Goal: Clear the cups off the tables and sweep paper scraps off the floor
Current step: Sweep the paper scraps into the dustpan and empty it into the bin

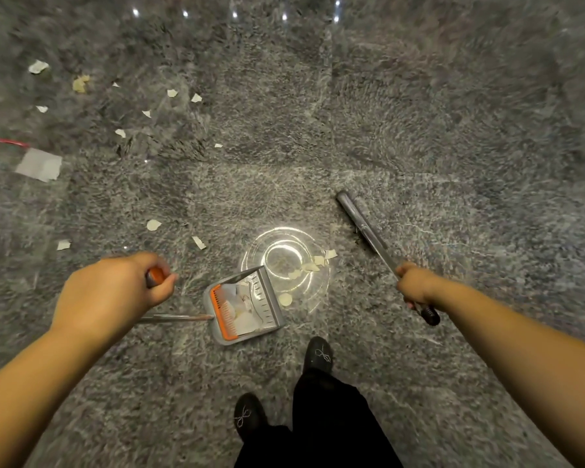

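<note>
My left hand (115, 292) is closed round the orange-tipped handle of a grey dustpan (245, 307), which rests on the floor in front of my feet with white paper scraps inside and an orange comb along its back edge. My right hand (416, 285) grips the metal broom handle (368, 231); the pole slants up and to the left, and the broom's head is not clear to see. A few scraps (313, 265) lie just beyond the pan's mouth, on a bright round light reflection. More paper scraps (173, 92) are scattered on the floor at upper left.
The floor is polished grey stone. A larger pale sheet (39, 165) and a red strip (9, 141) lie at the far left. My two black shoes (318, 354) and dark trouser legs stand just behind the dustpan.
</note>
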Demonstrator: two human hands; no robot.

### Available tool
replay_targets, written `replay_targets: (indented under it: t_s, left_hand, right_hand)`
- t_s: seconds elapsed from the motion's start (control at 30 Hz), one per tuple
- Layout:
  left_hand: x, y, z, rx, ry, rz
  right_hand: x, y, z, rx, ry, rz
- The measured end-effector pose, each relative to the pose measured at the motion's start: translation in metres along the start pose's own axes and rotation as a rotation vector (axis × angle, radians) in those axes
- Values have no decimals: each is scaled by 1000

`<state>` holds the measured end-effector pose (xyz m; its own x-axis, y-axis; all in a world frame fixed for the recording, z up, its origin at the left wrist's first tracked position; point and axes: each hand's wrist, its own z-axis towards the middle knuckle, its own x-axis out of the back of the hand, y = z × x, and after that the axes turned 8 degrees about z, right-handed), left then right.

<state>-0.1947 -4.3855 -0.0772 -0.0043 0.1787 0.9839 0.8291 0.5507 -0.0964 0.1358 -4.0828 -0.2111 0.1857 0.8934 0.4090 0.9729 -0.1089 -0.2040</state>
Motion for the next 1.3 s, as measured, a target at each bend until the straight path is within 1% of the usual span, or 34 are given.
replay_targets:
  t_s: [0.13,0.27,0.33,0.53,0.63,0.7,0.8,0.9,0.97,1.07,1.17,1.3]
  left_hand:
    - [-2,-1,-12,-16,21,0]
    - [-5,-4,-23,-9,-4,14]
    - [-7,-4,-27,-15,15,15]
    - [-10,-10,-38,9,6,-31]
    - [-12,-12,-36,12,-33,-47]
    - [-13,-13,-37,8,-19,-48]
    - [-15,-16,-41,-7,14,-40]
    - [-17,-17,-47,2,24,-34]
    - [-18,-19,-51,38,22,-50]
    - [-19,-28,-56,95,24,-91]
    - [-18,-37,-60,111,12,-115]
    - [-17,-37,-68,108,13,-116]
  right_hand:
    - [-36,19,-18,11,-11,83]
    - [-81,24,-41,33,-66,117]
    - [-102,23,-51,40,-79,117]
    - [-175,13,-90,88,-109,117]
    - [-209,3,-110,113,-164,135]
    - [-229,-6,-124,134,-206,143]
    - [-253,-15,-140,142,-268,259]
    - [-265,-16,-149,115,-334,459]
    - [-268,-12,-153,99,-388,532]
    - [-271,-3,-154,77,-420,534]
    - [-270,1,-152,26,-440,569]
    - [-267,4,-150,-54,-403,593]
